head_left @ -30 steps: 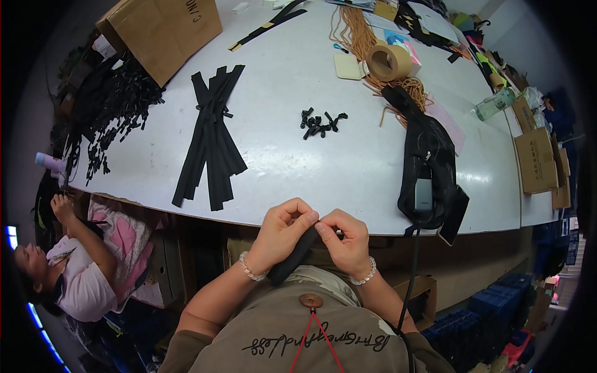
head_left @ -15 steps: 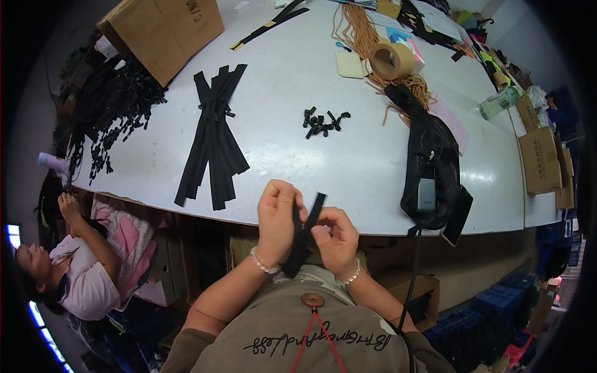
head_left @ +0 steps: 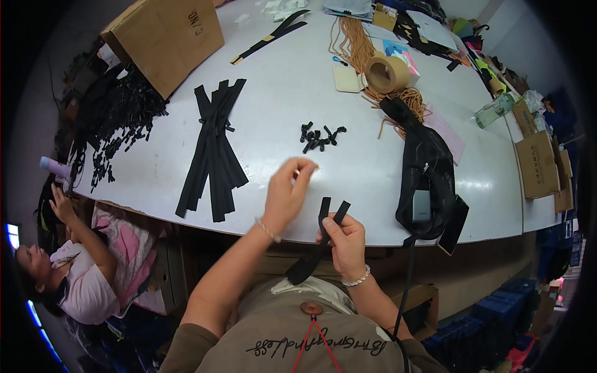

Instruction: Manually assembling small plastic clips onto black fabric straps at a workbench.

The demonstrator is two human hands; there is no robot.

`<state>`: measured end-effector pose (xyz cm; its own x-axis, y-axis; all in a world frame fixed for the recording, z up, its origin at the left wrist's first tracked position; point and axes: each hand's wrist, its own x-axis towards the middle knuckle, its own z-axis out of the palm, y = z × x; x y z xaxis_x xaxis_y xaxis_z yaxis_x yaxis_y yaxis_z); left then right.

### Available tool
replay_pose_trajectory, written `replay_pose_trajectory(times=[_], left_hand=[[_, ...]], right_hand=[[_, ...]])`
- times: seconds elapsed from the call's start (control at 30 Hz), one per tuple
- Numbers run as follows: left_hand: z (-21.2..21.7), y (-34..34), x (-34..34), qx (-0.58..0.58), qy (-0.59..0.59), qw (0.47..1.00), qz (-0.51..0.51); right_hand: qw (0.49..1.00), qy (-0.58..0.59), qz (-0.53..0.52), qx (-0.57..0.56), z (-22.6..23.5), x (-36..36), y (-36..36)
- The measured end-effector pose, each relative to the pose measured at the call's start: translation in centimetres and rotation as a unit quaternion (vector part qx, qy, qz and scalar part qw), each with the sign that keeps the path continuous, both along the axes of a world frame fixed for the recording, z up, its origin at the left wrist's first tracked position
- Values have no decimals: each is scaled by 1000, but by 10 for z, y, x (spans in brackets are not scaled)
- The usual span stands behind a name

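Black webbing strap (head_left: 318,239) pinched in the right hand (head_left: 346,239), folded so that two short ends stand up above the fingers and the long tail hangs down and to the left, toward the shirt. Long axis running from upper right to lower left, just over the near edge of the white table (head_left: 280,93). Left hand (head_left: 287,194) lifted over the table, thumb and forefinger nearly closed, holding nothing that can be seen. Small black clips (head_left: 320,137) lying farther up and a little right of that hand, nearer to it than to the right hand. Pile of straps (head_left: 214,149) well to the left; black bag (head_left: 426,168) to the right.
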<state>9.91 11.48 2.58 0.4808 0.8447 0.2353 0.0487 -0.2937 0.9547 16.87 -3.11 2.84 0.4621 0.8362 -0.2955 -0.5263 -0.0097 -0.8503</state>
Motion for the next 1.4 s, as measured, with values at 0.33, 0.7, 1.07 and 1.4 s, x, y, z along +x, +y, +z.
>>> replay_pose_trajectory(times=[0.33,0.7,1.07,1.4], left_hand=[[-10,96,69,199,307,931,15],[8,82,51,59,193,979,-34],[14,-10,-30,-400,-192,887,-125],[16,-45,-57,-325,-147,924,-137]], right_hand=[[999,-16,-30,12,-8,5,-5],[999,-13,-28,15,-1,10,-2],[999,9,12,31,14,9,-2],[997,-3,76,-20,26,-6,-6]])
